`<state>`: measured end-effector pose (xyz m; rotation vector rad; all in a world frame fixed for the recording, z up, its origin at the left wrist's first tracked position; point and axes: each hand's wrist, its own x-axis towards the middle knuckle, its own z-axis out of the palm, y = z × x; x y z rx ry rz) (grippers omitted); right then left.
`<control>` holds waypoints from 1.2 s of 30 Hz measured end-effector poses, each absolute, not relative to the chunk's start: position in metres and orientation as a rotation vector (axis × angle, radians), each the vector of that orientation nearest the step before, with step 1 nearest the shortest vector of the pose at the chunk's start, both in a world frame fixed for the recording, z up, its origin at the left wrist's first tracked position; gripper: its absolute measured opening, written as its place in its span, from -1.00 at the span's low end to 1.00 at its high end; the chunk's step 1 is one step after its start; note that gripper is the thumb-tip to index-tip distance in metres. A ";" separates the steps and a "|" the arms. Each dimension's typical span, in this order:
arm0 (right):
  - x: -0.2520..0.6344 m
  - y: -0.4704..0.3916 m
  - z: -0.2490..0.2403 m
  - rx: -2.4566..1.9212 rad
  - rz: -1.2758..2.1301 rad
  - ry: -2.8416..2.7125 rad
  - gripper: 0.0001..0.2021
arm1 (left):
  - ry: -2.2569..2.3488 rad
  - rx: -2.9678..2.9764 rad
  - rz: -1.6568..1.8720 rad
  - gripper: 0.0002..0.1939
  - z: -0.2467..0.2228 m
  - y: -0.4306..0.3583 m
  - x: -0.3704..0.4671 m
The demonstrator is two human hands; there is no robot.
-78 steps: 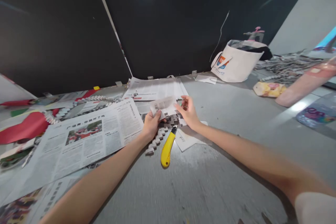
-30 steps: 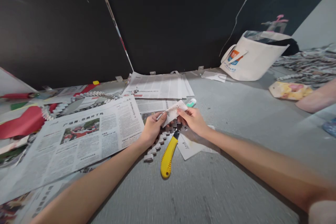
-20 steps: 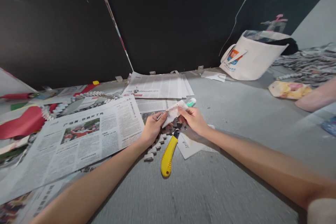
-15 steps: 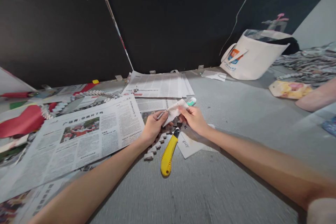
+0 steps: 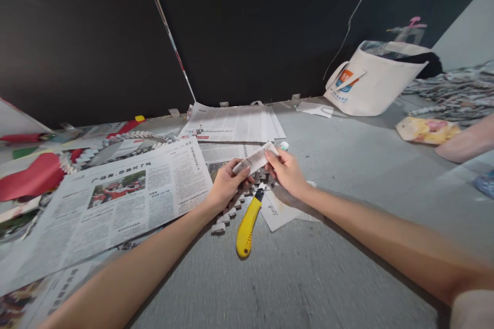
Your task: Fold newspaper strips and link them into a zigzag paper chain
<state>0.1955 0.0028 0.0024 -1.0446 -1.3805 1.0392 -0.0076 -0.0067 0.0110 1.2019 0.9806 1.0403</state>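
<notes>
A narrow piece of newspaper (image 5: 255, 159) is held up between both hands. My left hand (image 5: 228, 183) pinches its left end, thumb on top. My right hand (image 5: 284, 170) grips the right end between thumb and fingers. Under the hands lies a chain of folded paper links (image 5: 225, 218), partly hidden by my left hand. A yellow utility knife (image 5: 249, 226) rests on the grey floor just below, its tip near the chain. Beside the knife is a white sheet (image 5: 278, 211) with handwriting. The cap of a glue stick (image 5: 284, 146) shows behind my right hand.
Newspaper sheets (image 5: 131, 200) cover the left side, with red paper (image 5: 33, 177) beyond. More newspaper (image 5: 231, 123) lies against the black wall (image 5: 262, 31). At the right are a white bag (image 5: 376, 82), a yellow patterned packet (image 5: 426, 129) and part of a person's limb (image 5: 469, 144).
The paper piece between my hands has become narrower, its face turned or folded over. Both hands have shifted only slightly, and the glue stick is now more covered.
</notes>
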 end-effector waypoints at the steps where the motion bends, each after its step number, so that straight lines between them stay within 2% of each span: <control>1: 0.196 0.003 0.002 -1.031 1.043 -1.377 -0.56 | 0.984 1.198 1.050 -0.53 0.011 -0.006 -0.008; 7: 0.198 0.007 0.001 -0.935 1.179 -1.282 -0.78 | 0.966 1.146 1.116 -0.57 0.007 -0.002 -0.009; 17: 0.198 0.012 -0.005 -0.856 1.282 -1.141 -0.96 | 0.831 1.073 1.104 -0.83 0.015 -0.008 -0.010; 19: 0.198 0.009 -0.003 -0.851 1.267 -1.176 -0.99 | 0.791 1.060 1.061 -0.83 0.017 -0.011 -0.011; 23: 0.196 -0.001 0.003 -0.856 1.228 -1.306 -0.92 | 0.842 1.110 1.027 -0.64 0.019 -0.013 -0.010; 25: 0.195 -0.005 0.005 -0.858 1.210 -1.355 -0.89 | 0.922 1.199 0.975 -0.65 0.019 -0.013 -0.008; 28: 0.193 -0.007 0.007 -0.842 1.208 -1.365 -0.89 | 0.953 1.307 0.927 -0.56 0.018 -0.013 -0.007; 32: 0.194 -0.003 0.008 -0.762 1.271 -1.362 -0.59 | 0.985 1.251 0.994 -0.52 0.015 -0.011 -0.008; 35: 0.194 0.001 0.005 -0.780 1.292 -1.456 -0.64 | 1.002 1.254 0.992 -0.50 0.013 -0.010 -0.009; 36: 0.194 0.002 0.004 -0.807 1.288 -1.489 -0.60 | 1.001 1.272 0.986 -0.50 0.012 -0.009 -0.009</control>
